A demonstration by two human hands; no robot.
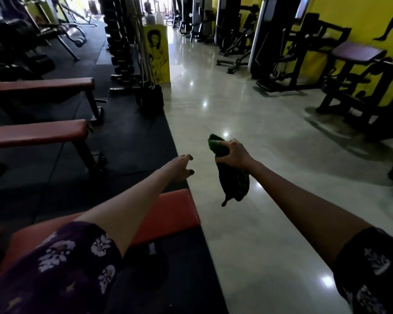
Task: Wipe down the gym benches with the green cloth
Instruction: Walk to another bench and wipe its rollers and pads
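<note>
While the pale polished floor fills the right half of the view, a dark rubber mat covers the left. Three red benches lie on the mat: the nearest bench under the left forearm, the middle bench beyond it, the far bench behind. The right hand grips the green cloth, bunched and hanging over the floor, apart from every bench. The left hand reaches forward with loosely curled fingers, holding nothing.
</note>
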